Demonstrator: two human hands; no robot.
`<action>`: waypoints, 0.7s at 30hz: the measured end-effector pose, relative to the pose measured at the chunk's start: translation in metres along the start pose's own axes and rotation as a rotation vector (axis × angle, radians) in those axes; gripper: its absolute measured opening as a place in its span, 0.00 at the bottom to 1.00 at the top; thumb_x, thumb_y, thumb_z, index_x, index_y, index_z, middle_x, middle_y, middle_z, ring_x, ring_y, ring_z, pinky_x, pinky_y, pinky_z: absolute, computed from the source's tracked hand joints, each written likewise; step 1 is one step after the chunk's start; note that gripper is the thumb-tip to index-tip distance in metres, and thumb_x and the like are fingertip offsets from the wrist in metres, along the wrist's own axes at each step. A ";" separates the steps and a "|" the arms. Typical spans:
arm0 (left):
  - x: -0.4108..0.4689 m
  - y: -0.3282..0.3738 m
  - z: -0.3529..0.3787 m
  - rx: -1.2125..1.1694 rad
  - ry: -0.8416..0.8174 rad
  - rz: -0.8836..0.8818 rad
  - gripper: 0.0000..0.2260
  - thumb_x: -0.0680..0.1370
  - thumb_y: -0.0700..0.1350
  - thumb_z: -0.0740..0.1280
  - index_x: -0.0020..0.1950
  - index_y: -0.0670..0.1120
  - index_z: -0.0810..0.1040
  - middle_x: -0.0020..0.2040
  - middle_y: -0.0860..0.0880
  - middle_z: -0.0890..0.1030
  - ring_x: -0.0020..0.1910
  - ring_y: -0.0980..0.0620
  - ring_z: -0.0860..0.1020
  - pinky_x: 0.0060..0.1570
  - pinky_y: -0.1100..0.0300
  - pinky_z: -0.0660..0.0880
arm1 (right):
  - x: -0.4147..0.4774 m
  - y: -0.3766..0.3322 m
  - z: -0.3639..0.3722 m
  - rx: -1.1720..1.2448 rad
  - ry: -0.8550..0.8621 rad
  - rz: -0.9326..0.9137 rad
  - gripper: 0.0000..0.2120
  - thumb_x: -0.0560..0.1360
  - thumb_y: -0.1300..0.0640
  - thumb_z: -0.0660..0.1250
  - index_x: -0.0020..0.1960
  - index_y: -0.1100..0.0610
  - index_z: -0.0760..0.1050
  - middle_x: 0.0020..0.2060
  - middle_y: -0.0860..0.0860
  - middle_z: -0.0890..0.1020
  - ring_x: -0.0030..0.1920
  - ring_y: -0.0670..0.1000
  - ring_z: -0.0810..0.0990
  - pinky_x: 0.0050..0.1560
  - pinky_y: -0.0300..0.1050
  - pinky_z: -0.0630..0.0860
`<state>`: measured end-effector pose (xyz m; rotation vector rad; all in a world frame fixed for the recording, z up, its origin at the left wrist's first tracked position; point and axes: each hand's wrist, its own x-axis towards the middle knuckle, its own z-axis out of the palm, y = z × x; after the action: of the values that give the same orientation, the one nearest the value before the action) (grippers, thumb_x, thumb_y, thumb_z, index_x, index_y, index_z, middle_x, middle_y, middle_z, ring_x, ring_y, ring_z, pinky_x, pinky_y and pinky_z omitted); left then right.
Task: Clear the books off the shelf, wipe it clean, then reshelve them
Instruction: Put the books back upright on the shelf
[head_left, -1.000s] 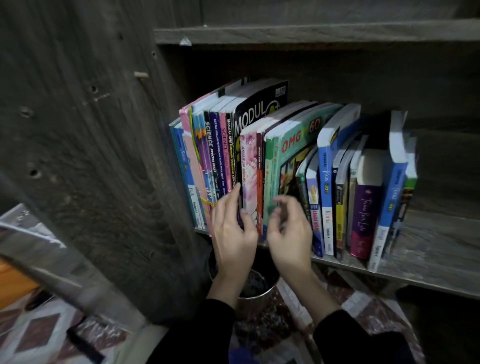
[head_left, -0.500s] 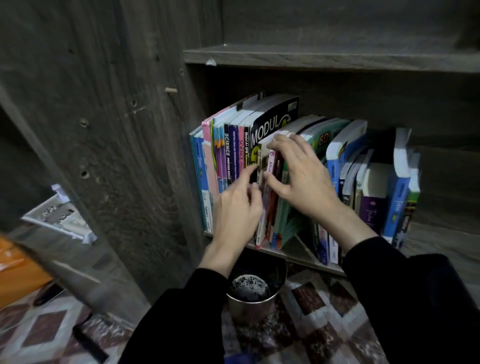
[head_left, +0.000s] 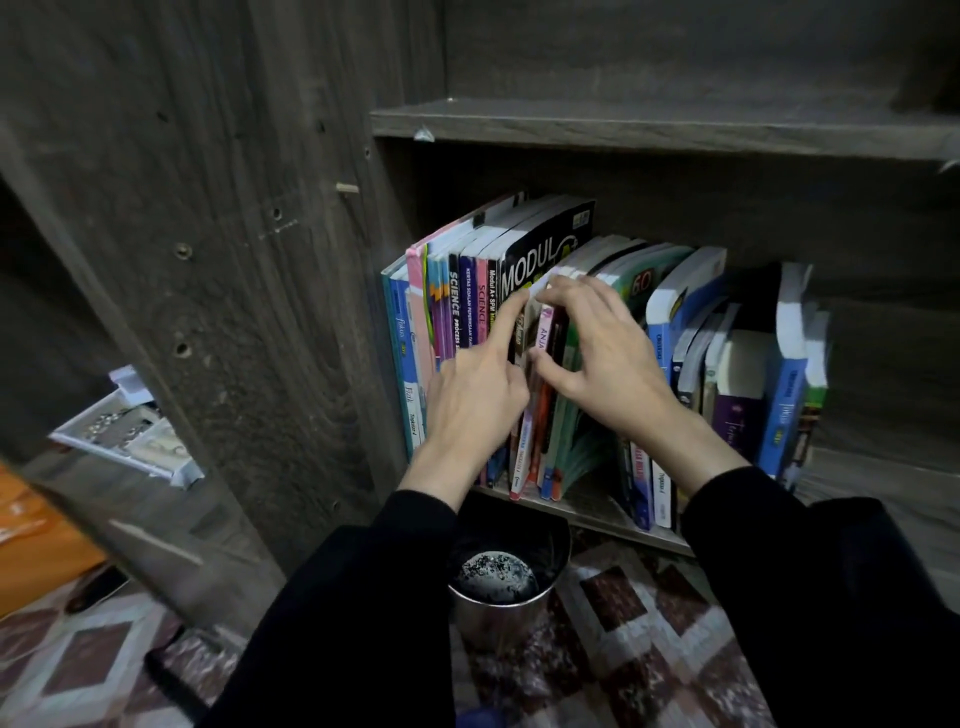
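A row of upright books fills a dark wooden shelf (head_left: 597, 512). On the left stand science workbooks (head_left: 454, 306) and a black "MODUL" book (head_left: 540, 260). Thin pink and red books (head_left: 543, 343) sit in the middle, blue and purple ones (head_left: 737, 410) on the right. My left hand (head_left: 475, 395) rests on the spines with its index finger stretched up between the MODUL book and the thin books. My right hand (head_left: 597, 353) curls over the tops of the thin middle books, thumb in front, fingers behind them.
A shiny metal can (head_left: 501, 597) stands on the patterned floor right under the shelf edge. The cabinet's thick side panel (head_left: 234, 312) rises at the left, with a white tray (head_left: 130, 431) behind it. Another shelf board (head_left: 649, 127) runs above the books.
My right hand rose from the lower spines to the tops of the middle books and closed on them. My left index finger slid upward. The view moved closer.
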<state>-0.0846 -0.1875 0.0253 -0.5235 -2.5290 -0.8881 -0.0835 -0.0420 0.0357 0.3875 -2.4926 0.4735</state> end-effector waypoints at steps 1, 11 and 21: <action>-0.005 0.002 0.002 -0.029 0.026 0.018 0.29 0.79 0.39 0.59 0.76 0.58 0.54 0.37 0.47 0.78 0.32 0.52 0.77 0.37 0.52 0.79 | -0.001 0.001 0.001 0.004 0.010 -0.002 0.22 0.75 0.50 0.66 0.67 0.54 0.67 0.70 0.51 0.68 0.72 0.52 0.59 0.65 0.54 0.67; -0.001 0.007 -0.002 -0.304 -0.061 -0.098 0.29 0.79 0.38 0.58 0.76 0.56 0.53 0.45 0.52 0.78 0.37 0.52 0.78 0.40 0.54 0.78 | -0.005 0.008 -0.009 -0.002 0.016 0.007 0.22 0.74 0.49 0.66 0.66 0.49 0.66 0.66 0.44 0.71 0.67 0.47 0.61 0.41 0.46 0.71; 0.008 -0.003 0.005 0.035 -0.416 -0.189 0.37 0.78 0.41 0.60 0.76 0.63 0.41 0.34 0.48 0.74 0.30 0.49 0.73 0.35 0.54 0.75 | -0.004 0.017 -0.002 -0.068 0.024 -0.049 0.23 0.72 0.43 0.58 0.65 0.49 0.70 0.65 0.47 0.72 0.67 0.53 0.63 0.55 0.54 0.73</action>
<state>-0.0938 -0.1846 0.0240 -0.5074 -3.0064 -0.8718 -0.0857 -0.0250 0.0304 0.4128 -2.4629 0.3702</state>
